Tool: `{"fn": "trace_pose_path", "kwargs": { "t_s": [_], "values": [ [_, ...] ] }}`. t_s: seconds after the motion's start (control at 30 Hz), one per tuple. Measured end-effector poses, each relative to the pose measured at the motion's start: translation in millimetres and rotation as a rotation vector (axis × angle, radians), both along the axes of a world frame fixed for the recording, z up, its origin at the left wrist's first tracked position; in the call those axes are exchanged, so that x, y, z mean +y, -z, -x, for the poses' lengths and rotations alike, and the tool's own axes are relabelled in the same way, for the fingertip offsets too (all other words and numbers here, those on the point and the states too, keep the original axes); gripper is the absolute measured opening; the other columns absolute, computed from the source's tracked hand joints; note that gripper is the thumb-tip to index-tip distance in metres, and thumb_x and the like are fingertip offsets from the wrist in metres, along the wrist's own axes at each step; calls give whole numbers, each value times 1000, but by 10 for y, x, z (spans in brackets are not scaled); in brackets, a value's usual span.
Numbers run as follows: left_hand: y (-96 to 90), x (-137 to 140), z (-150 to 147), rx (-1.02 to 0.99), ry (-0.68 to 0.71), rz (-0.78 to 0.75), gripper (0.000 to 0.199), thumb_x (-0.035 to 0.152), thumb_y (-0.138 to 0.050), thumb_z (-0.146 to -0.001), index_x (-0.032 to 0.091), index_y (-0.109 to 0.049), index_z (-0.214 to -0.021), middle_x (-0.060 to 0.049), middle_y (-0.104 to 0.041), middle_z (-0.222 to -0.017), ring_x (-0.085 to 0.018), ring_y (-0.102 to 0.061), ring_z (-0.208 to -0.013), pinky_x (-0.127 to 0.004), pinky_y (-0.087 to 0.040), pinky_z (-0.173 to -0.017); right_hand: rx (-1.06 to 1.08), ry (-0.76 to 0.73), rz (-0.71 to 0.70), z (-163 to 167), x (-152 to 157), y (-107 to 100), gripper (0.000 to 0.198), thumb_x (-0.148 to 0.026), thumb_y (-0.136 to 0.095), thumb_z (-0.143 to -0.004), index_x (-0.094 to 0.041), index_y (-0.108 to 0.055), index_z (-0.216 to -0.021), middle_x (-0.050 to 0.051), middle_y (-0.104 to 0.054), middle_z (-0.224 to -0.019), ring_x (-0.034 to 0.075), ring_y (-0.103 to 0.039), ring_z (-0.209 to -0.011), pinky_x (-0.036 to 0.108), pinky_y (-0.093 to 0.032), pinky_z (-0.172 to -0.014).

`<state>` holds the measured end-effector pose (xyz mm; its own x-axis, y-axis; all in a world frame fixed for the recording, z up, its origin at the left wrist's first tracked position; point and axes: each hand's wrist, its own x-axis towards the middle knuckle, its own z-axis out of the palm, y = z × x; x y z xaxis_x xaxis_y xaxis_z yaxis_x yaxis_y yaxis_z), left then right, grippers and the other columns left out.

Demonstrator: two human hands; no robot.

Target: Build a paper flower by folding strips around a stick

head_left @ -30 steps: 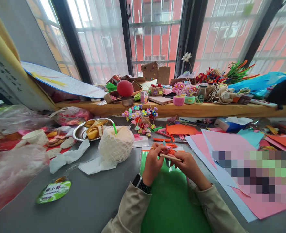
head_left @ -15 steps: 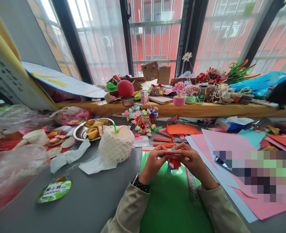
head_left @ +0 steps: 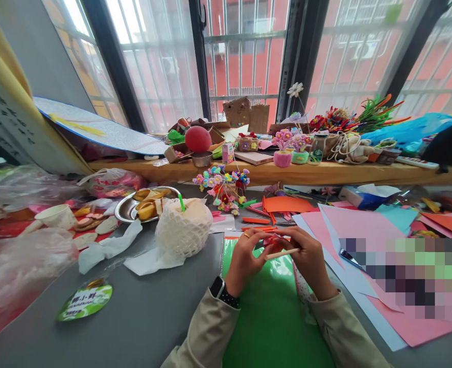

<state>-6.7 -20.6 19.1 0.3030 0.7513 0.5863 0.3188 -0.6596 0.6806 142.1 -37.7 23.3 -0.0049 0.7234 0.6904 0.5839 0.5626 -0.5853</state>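
Observation:
My left hand [head_left: 245, 259], with a ring and a dark watch at the wrist, pinches the left side of a small folded red paper piece [head_left: 272, 240]. On the other side, my right hand [head_left: 307, 255] has its fingers closed on the same paper and on a thin pale wooden stick [head_left: 282, 253]. The stick lies nearly level below the paper, its left end near my left fingertips. Fingers partly cover the paper, so its full shape is hidden. Both hands are above a glossy green mat [head_left: 275, 322].
A netted coconut [head_left: 183, 227] with a green straw and a metal bowl [head_left: 124, 210] of peels stand left. Pink and pale sheets [head_left: 363, 225] lie right. Orange paper strips [head_left: 256, 221] and a pipe-cleaner bouquet [head_left: 228, 186] are beyond my hands. Crafts crowd the wooden sill [head_left: 164, 174].
My hands have turned, and the wooden stick now shows across the front between them. The red paper has shifted up behind my fingers, and my left wrist has rolled, showing the watch face.

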Motion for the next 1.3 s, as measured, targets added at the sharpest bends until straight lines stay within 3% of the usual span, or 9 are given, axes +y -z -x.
{"fn": "trace_pose_path", "kwargs": {
  "t_s": [0.17,0.4,1.0,1.3],
  "values": [
    [27,7,-12,-25,-72,-67,14,23,-50,-74,19,-55,-87,-5,-57,-86,-15,-52,-84,-30,-43,-76,-1,-11,-43,46,-26,-8,12,-19,-53,-75,-20,-61,-84,5,-61,-83,13,-58,-65,23,-46,-54],
    [5,-19,-21,-24,-56,-102,12,18,-49,-75,18,-54,-85,-5,-57,-86,-15,-51,-85,-30,-42,-77,20,-63,-111,73,-28,-23,15,-16,-54,-74,-22,-60,-85,3,-63,-83,15,-60,-77,25,-49,-65],
    [-9,-13,-23,-57,-51,-68,10,17,-47,-75,16,-52,-83,-3,-54,-82,-13,-50,-80,-26,-42,-71,22,-65,-99,68,-29,-22,15,-17,-56,-73,-23,-61,-86,3,-63,-83,16,-59,-78,27,-49,-66],
    [6,7,-13,-28,15,-58,12,10,-47,-72,17,-51,-82,-4,-55,-82,-14,-50,-82,-28,-41,-73,-21,-59,-99,67,-31,-20,11,-19,-55,-74,-22,-59,-84,3,-61,-80,15,-58,-74,25,-47,-62]
  ]
}}
